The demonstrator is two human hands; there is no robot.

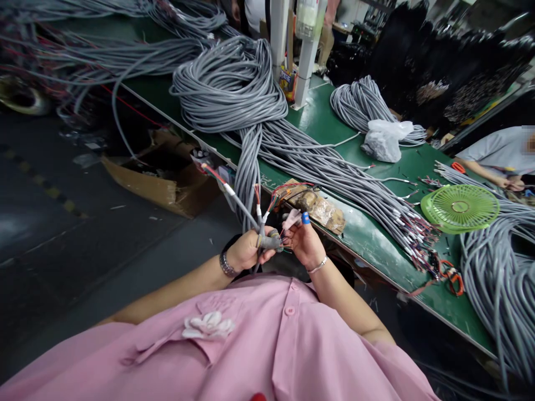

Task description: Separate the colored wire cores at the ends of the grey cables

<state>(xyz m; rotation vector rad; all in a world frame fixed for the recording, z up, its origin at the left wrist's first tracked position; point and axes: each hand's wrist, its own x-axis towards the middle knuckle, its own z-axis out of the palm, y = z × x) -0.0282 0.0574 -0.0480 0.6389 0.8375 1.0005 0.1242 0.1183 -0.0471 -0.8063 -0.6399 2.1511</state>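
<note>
My left hand (249, 250) is closed around several grey cables (243, 209), whose stripped ends fan out above it in red, green and white wires. Grey covers sit on some of its fingers. Just to the right, my right hand (307, 242) has its fingers bent together at the thin coloured wires (287, 243) coming out of one cable end. A blue cap (305, 218) covers one fingertip, and a pale wrap (291, 219) is on another finger. Behind both hands, a brown, stained piece of cardboard (334, 217) lies on the green table's edge.
Coiled grey cable (229, 83) is heaped on the green table (311, 120), its ends spread rightward. A green fan (460, 207), orange-handled scissors (455, 278) and a plastic bag (387, 139) lie at right. A cardboard box (154, 186) stands left below. Another person's hands (512, 182) are at far right.
</note>
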